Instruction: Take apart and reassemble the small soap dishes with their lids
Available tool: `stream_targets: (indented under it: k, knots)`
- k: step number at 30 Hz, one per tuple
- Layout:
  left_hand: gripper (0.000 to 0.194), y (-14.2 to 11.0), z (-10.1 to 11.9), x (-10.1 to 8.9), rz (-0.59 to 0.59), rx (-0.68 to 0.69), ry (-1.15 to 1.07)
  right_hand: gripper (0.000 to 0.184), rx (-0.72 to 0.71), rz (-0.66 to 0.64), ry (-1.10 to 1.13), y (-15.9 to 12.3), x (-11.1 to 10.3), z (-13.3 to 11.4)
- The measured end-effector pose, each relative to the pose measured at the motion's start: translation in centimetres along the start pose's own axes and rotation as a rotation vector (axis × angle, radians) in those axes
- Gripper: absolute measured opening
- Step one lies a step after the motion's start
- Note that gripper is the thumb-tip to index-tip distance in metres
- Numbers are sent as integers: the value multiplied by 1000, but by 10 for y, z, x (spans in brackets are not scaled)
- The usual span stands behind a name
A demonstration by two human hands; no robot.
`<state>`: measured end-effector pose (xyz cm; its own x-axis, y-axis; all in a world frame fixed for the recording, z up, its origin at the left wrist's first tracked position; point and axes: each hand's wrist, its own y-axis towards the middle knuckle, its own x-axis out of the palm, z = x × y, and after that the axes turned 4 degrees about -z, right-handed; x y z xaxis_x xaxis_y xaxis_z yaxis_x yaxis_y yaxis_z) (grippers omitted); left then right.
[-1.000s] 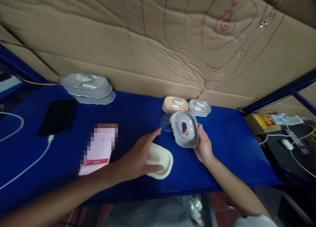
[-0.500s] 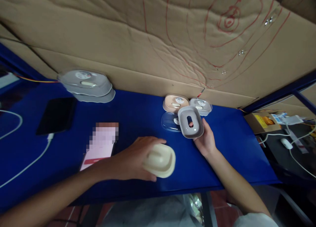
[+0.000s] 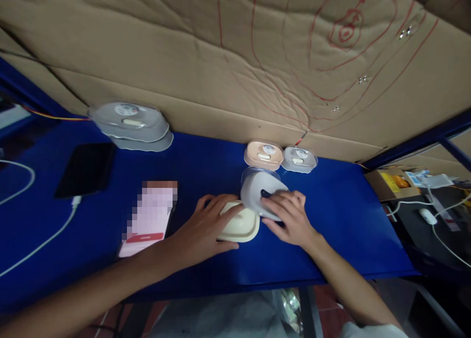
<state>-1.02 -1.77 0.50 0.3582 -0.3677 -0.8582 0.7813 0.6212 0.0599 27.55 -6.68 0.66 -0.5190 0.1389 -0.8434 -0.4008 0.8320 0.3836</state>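
My left hand (image 3: 206,227) grips a cream plastic tray (image 3: 239,225) that rests on the blue table (image 3: 331,230), fingers curled over its near and far edges. My right hand (image 3: 289,218) holds a grey tray with a slot (image 3: 259,193), tilted, its lower edge touching the cream tray's right end. A clear lid (image 3: 253,172) lies just behind the grey tray. Behind that stand a peach soap box (image 3: 263,154) and a grey soap box (image 3: 299,159), both lidded, against the cardboard wall.
A stack of larger grey lidded boxes (image 3: 130,124) sits at the back left. A black phone (image 3: 86,169) with a white cable (image 3: 40,242) lies left, a pink card (image 3: 147,220) beside my left hand. A side table with a mouse (image 3: 429,215) stands right.
My right hand has brought the grey tray down and left, turning it over, until it meets the cream tray. My left hand has shifted its grip on the cream tray.
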Motion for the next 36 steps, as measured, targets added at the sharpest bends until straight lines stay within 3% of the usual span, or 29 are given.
stream_targets:
  k: [3, 6, 10, 13, 15, 18, 21, 24, 27, 33, 36]
  knots:
    - [98, -4, -9, 5, -95, -15, 86, 50, -77, -75, -208, 1, 1, -8]
    - [113, -7, -21, -1, -122, -82, 92, 51, -100, -77, -220, 2, 2, -8]
    - [96, -2, -23, -14, -128, -155, -30, 54, -175, -106, -127, 2, 6, -11]
    - [92, 4, -15, -18, -56, -170, -310, 48, -185, -74, -9, 1, 9, -21]
    - [101, 6, -10, -14, 8, -174, -604, 41, -107, -23, 145, 1, 11, -27]
    - [104, 7, -7, 0, 51, -219, -981, 34, 177, 99, 454, -1, 15, -29]
    - [92, 9, -8, 11, 73, -311, -1108, 32, 466, 174, 726, -4, 24, -25]
    - [86, 11, -10, 15, 102, -355, -1137, 34, 536, 176, 892, -6, 32, -20]
    - [85, 12, -10, 15, 128, -348, -1173, 34, 444, 165, 792, -6, 30, -23]
    - [107, 11, -5, 11, 132, -296, -1309, 45, -63, -114, 370, -1, 16, -39]
    - [110, 10, -2, 5, 108, -275, -1341, 52, -112, -144, 341, 0, 17, -41]
